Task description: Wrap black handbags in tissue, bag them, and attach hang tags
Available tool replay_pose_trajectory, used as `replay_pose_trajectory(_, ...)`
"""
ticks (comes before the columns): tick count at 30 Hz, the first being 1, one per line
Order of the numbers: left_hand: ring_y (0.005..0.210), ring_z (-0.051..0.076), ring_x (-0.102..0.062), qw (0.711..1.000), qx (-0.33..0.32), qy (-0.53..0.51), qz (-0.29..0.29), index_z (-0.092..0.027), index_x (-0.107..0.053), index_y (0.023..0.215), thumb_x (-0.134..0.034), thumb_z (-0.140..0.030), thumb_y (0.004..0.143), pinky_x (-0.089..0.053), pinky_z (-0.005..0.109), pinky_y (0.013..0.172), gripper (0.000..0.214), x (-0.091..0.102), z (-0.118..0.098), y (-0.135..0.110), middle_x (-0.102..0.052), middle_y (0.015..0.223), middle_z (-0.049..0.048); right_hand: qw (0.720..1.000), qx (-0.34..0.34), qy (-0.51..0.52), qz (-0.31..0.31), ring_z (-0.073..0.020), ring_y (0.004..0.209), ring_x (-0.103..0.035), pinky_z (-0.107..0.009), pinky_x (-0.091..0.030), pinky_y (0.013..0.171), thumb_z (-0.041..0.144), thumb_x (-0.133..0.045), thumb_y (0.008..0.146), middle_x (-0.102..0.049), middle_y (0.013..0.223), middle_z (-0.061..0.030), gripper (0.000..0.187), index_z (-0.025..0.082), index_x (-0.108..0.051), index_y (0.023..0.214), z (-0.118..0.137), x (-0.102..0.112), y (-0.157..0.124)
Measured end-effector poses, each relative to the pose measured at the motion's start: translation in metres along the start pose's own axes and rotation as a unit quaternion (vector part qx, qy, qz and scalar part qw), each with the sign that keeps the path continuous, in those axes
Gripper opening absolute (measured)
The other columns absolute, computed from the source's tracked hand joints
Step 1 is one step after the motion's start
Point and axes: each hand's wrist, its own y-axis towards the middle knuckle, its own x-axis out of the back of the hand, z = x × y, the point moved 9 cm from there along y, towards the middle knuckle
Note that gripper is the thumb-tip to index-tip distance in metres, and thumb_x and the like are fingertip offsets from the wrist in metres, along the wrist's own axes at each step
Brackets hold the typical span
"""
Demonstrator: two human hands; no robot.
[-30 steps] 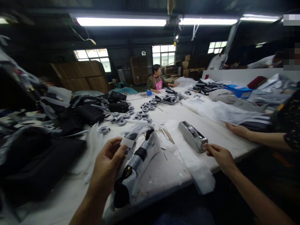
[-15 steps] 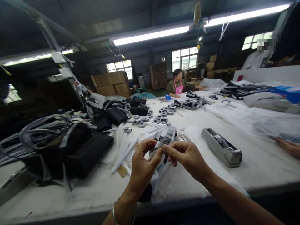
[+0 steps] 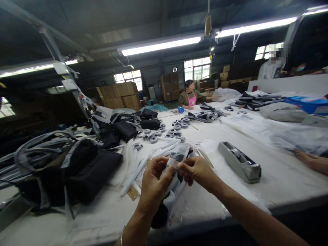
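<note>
A black strap wrapped in thin whitish film (image 3: 181, 150) is held between my hands above the front of the table. My left hand (image 3: 155, 182) is closed around its near side, thumb pressed on the wrapping. My right hand (image 3: 198, 171) pinches the wrapping's edge between thumb and forefinger, close to the left thumb. A dark end of the strap (image 3: 161, 215) hangs down below my left hand. What lies under my fingertips is hidden. To the right of my right hand stands a grey tape dispenser (image 3: 239, 162).
A black handbag (image 3: 96, 174) with wrapped handles lies at left. Several grey coiled straps (image 3: 176, 128) and white strips (image 3: 161, 148) lie beyond my hands. A co-worker's hand (image 3: 311, 160) rests on plastic sheeting at right. Another person in a pink apron (image 3: 191, 99) works across the white table (image 3: 284, 181).
The wrapped strap has tilted and more of its film-covered length shows above my fingers. Both hands stay close together on it. The whole view has shifted slightly.
</note>
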Motion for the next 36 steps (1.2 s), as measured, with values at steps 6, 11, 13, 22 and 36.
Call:
replay_pose_trajectory(6,0.07,0.013,-0.064,0.997,0.055,-0.056,0.003,-0.019,-0.059,0.097,-0.077,-0.042,0.077,-0.047,0.021,0.064,0.035,-0.005,0.006,0.003,-0.071,0.086,0.0023,0.999,0.012,0.029,0.01,-0.0059,0.031,-0.038,-0.019,-0.029,0.034,0.075,-0.071,0.064,-0.049,0.037,0.0024,0.063,0.015,-0.06,0.049,-0.016,-0.003,0.01)
replay_pose_trajectory(11,0.071,0.013,-0.065,0.996,0.062,-0.056,-0.013,-0.019,-0.059,0.099,-0.078,-0.046,0.075,-0.046,0.02,0.061,0.04,0.004,0.01,0.006,-0.07,0.085,0.002,0.997,0.032,0.059,-0.03,-0.0096,0.045,-0.055,-0.021,-0.044,0.046,0.063,-0.072,0.075,-0.065,0.055,-0.0022,0.051,0.013,-0.072,0.069,-0.017,0.016,-0.002)
replay_pose_trajectory(13,0.07,0.012,-0.064,0.997,0.06,-0.048,-0.019,-0.02,-0.058,0.1,-0.078,-0.045,0.075,-0.046,0.02,0.06,0.041,0.006,0.011,0.007,-0.07,0.086,0.0019,0.991,0.05,0.114,-0.043,-0.0128,0.057,-0.064,-0.025,-0.053,0.059,0.059,-0.073,0.077,-0.073,0.072,-0.0048,0.048,0.014,-0.076,0.094,-0.009,0.021,-0.014)
replay_pose_trajectory(22,0.068,0.01,-0.061,1.0,0.023,-0.006,-0.018,-0.022,-0.054,0.1,-0.073,-0.043,0.081,-0.045,0.018,0.061,0.034,0.0,0.011,0.001,-0.068,0.083,-0.0006,0.985,0.093,0.147,-0.017,-0.0258,0.111,-0.066,-0.047,-0.043,0.106,0.05,-0.072,0.084,-0.075,0.105,-0.008,0.102,0.024,-0.009,0.159,0.03,-0.001,-0.038)
replay_pose_trajectory(36,0.141,0.033,-0.037,0.917,-0.271,0.288,-0.059,-0.026,-0.033,0.149,-0.069,-0.037,0.086,-0.032,0.053,0.116,0.073,0.0,0.011,-0.058,-0.044,0.151,0.0136,0.977,0.093,0.155,-0.114,-0.0191,0.091,-0.072,-0.027,-0.058,0.079,0.039,-0.082,0.074,-0.075,0.102,-0.0008,0.093,0.038,-0.031,0.152,0.025,0.016,-0.008)
